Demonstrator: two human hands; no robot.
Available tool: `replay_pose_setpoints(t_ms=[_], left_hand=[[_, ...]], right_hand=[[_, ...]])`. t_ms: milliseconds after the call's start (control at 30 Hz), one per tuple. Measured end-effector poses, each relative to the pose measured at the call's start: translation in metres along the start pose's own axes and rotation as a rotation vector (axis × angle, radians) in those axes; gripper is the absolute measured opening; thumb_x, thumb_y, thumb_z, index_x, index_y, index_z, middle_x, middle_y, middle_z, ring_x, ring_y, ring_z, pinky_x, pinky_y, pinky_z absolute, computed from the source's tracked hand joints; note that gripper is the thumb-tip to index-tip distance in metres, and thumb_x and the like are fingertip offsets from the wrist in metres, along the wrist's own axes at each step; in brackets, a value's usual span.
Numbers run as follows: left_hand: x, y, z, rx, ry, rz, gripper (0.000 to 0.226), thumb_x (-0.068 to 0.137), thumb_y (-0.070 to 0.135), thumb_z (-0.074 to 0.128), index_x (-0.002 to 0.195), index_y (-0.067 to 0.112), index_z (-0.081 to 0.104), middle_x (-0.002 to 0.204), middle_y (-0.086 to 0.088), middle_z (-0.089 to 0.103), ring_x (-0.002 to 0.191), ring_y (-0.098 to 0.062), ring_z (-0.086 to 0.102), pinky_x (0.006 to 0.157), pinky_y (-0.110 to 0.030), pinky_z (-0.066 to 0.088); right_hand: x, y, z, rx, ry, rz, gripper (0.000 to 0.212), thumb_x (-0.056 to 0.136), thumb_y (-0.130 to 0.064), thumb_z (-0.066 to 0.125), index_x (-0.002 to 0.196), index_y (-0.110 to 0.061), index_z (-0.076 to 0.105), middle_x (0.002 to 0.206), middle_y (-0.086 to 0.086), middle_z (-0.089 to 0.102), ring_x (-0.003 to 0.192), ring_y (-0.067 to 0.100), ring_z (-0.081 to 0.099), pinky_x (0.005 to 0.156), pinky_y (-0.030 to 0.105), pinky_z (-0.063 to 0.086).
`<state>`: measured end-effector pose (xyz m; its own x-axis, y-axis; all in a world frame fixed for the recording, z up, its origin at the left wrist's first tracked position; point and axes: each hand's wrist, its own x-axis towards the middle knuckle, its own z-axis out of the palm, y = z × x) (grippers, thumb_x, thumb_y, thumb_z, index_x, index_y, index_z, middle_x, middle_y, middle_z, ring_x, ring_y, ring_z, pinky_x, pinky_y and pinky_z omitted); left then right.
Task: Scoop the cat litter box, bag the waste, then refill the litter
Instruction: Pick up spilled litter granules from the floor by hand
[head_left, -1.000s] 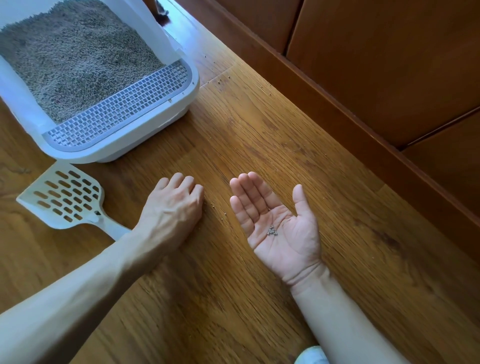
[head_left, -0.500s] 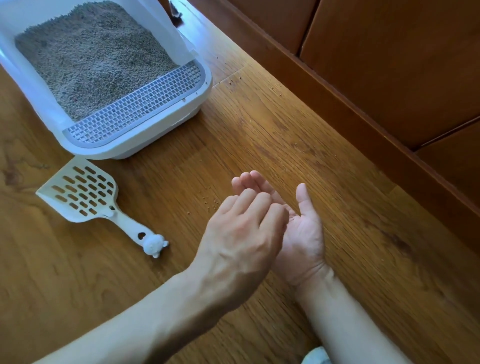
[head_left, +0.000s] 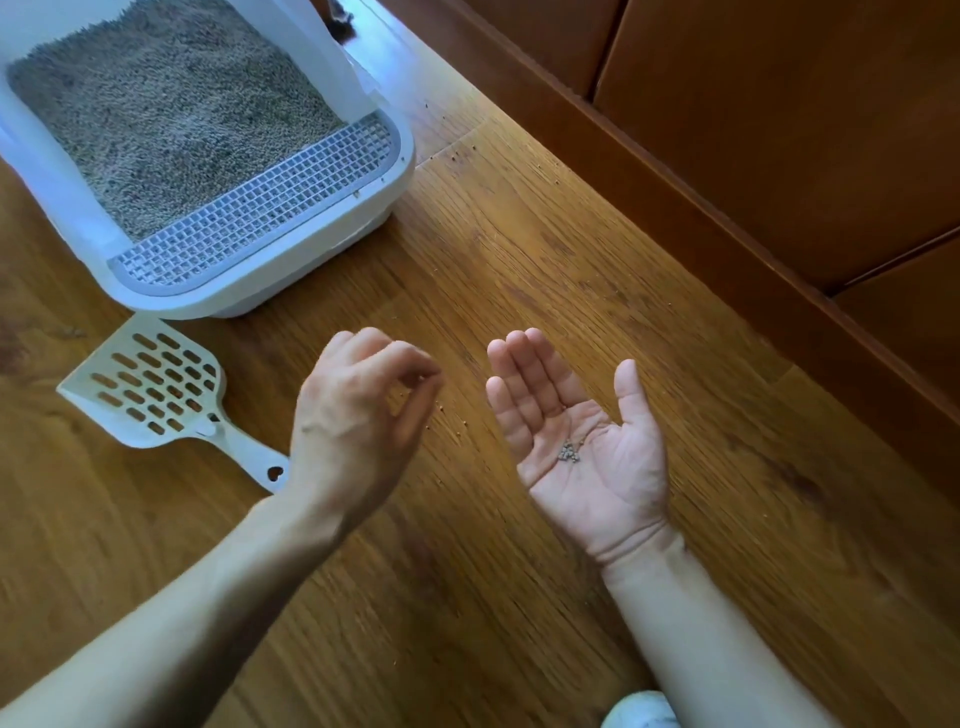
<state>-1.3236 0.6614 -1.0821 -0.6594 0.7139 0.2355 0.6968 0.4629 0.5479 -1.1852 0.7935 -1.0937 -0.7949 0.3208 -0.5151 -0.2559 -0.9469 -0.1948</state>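
Looking down from my head camera, I see the wooden floor (head_left: 519, 597) filling most of the view, with dark wood cabinet panels (head_left: 779, 130) running along the far side, beyond my right hand. Up and to the left of both hands sits the white litter box (head_left: 291, 275), well apart from them; it holds grey litter (head_left: 166, 114), and a gridded step (head_left: 260, 208) forms the edge nearest to me. A translucent white liner (head_left: 337, 67) stands up along its sides.

Just left of my left hand lies the white slotted scoop (head_left: 150, 389), flat on the floor, its handle reaching under my left wrist so that its end is hidden.

My left hand (head_left: 358, 421) hovers above the floor, back toward the camera, thumb and fingers curled narrowly together as in a pinch. It is blurred, and I cannot tell whether anything is between the fingertips.

My right hand (head_left: 582, 441) lies beside it, apart from it, palm up and spread wide, fingers together and thumb out. A small heap of grey litter pellets (head_left: 570, 452) rests in the hollow of that palm.

A few stray grains (head_left: 460, 427) lie scattered on the floor between the two hands, and more specks (head_left: 457, 153) are dotted farther off, near the right corner of the box.
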Motion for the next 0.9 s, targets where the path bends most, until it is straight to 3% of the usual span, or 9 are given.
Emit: replay_pose_setpoints(t_ms=[133,333,633,900], left_hand=[[-0.006,-0.035,0.020,0.143,-0.181,-0.057,0.007,0.084,0.026,0.075,0.090,0.023,0.076,0.088,0.004,0.063,0.082,-0.009,0.044,0.062,-0.020,0.033],[0.000,-0.043,0.030,0.181,-0.224,0.048,0.010,0.087,0.030,0.070,0.089,0.022,0.076,0.086,0.002,0.062,0.082,-0.016,0.047,0.062,-0.033,0.048],[0.005,-0.040,0.033,0.226,-0.271,0.119,0.008,0.083,0.025,0.076,0.083,0.018,0.075,0.083,-0.001,0.064,0.078,-0.016,0.048,0.061,-0.027,0.043],[0.013,-0.034,0.042,0.412,-0.354,0.235,0.015,0.094,0.026,0.058,0.092,0.012,0.063,0.087,-0.006,0.060,0.079,-0.020,0.050,0.066,-0.035,0.047]], right_hand=[[0.003,0.000,-0.003,0.013,0.021,0.040,0.079,0.097,-0.063,0.035,0.133,0.005,0.053,0.136,0.022,0.057,0.137,0.033,0.045,0.115,0.045,0.036],[0.004,-0.002,-0.006,0.030,-0.004,0.046,0.078,0.097,-0.063,0.036,0.132,0.005,0.053,0.136,0.022,0.057,0.137,0.033,0.045,0.115,0.045,0.036],[0.008,-0.004,-0.015,0.041,-0.043,0.049,0.079,0.097,-0.063,0.034,0.133,0.005,0.053,0.135,0.022,0.057,0.136,0.033,0.047,0.115,0.044,0.036],[0.008,-0.003,-0.015,0.047,-0.040,0.054,0.078,0.098,-0.063,0.034,0.131,0.004,0.055,0.134,0.021,0.059,0.135,0.032,0.048,0.112,0.044,0.039]])
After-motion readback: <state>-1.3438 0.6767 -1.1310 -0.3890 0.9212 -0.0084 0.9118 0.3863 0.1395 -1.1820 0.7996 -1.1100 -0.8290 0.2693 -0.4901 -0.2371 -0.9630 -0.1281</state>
